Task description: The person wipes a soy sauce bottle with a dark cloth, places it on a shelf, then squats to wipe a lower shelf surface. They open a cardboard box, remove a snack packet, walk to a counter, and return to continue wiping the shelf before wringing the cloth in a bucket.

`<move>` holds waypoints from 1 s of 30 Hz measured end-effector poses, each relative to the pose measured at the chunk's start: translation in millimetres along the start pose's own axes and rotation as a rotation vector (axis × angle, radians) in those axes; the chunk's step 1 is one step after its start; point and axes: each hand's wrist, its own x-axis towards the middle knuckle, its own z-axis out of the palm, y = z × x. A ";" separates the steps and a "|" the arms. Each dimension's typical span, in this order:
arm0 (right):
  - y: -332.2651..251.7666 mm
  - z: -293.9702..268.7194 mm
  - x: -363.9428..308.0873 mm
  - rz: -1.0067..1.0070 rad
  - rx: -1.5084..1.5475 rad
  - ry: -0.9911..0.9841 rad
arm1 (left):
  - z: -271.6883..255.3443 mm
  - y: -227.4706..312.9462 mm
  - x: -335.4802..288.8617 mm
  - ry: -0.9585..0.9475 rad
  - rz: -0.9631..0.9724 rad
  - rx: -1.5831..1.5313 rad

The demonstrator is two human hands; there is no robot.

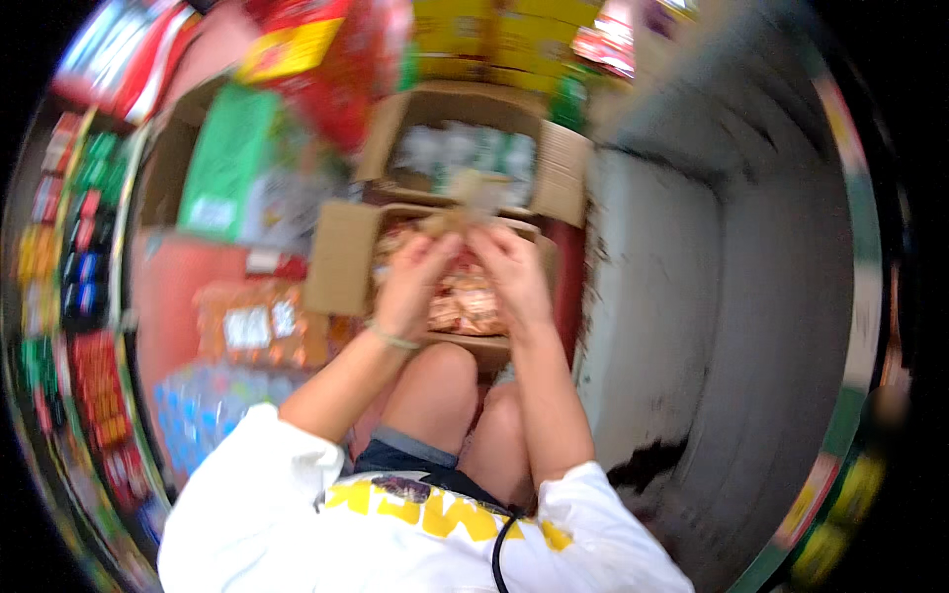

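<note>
Two bare hands, the left hand (410,287) and the right hand (516,282), meet above one open cardboard box (342,259) of glossy, crinkled orange-red packets (467,306), too blurred to count. Their fingers (445,243) bend inward beside one blurred pale piece (481,192); one cannot tell if they grip it. Beyond stands a second rectangular cardboard carton (562,174). One orange plastic-wrapped pack (219,321) lies left.

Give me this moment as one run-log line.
left hand: over open box | right hand: over same box | grip: blurred, unclear | inside: shiny wrapped packets | behind: second carton
</note>
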 end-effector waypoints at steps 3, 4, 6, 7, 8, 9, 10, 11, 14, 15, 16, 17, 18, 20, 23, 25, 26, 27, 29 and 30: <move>-6.3 19.1 -10.4 0.128 -0.130 -0.002 | 8.1 15.5 -31.2 0.079 0.090 -0.029; -15.9 41.7 -20.5 0.195 -0.118 0.039 | 3.1 17.3 -43.3 0.160 0.072 0.024; -29.9 68.5 -41.7 0.177 -0.197 0.066 | 4.2 30.5 -74.2 0.220 0.041 0.081; -29.9 79.0 -48.6 0.200 -0.172 0.046 | 10.5 41.0 -89.8 0.227 0.189 0.059; -50.7 86.1 -46.2 0.232 -0.154 0.002 | 26.7 57.6 -95.1 0.272 0.231 0.057; -61.2 95.1 -55.2 0.257 -0.137 -0.009 | 30.6 64.2 -107.4 0.292 0.253 0.055; -71.1 107.5 -66.1 0.270 -0.144 -0.023 | 32.5 72.2 -121.7 0.329 0.245 0.053; -82.9 119.9 -77.0 0.310 -0.107 -0.062 | 33.7 84.2 -137.2 0.364 0.236 0.052; -128.2 169.7 -113.0 0.560 0.137 -0.135 | 41.2 131.9 -187.8 0.442 0.165 -0.157; -140.0 183.4 -123.9 0.629 0.174 -0.165 | 43.6 148.2 -207.8 0.464 0.139 -0.270; -152.6 199.0 -136.7 0.701 0.209 -0.193 | 43.6 157.6 -229.8 0.480 0.166 -0.256; -167.8 217.9 -148.3 0.741 0.181 -0.279 | 44.4 166.3 -251.7 0.527 0.219 -0.255; -182.4 237.2 -159.5 0.778 0.151 -0.356 | 44.0 174.7 -272.2 0.570 0.263 -0.255; -205.2 274.4 -181.9 0.841 0.142 -0.576 | 52.7 197.8 -318.6 0.652 0.337 -0.366; -235.7 342.2 -226.2 0.943 0.123 -0.751 | 51.3 252.5 -393.1 0.727 0.427 -0.598; -245.4 382.1 -258.3 0.991 0.107 -0.806 | 46.9 272.6 -437.9 0.751 0.470 -0.660; -248.6 396.7 -270.2 1.020 0.062 -0.832 | 45.7 275.5 -460.5 0.782 0.476 -0.661; -250.9 409.7 -278.8 1.037 0.024 -0.854 | 49.8 279.8 -479.5 0.836 0.521 -0.680; -252.4 429.8 -301.0 0.952 -0.222 -0.912 | 60.5 286.6 -516.6 0.940 0.604 -0.715; -245.2 431.2 -306.9 0.873 -0.342 -0.984 | 58.6 283.8 -531.5 1.015 0.663 -0.752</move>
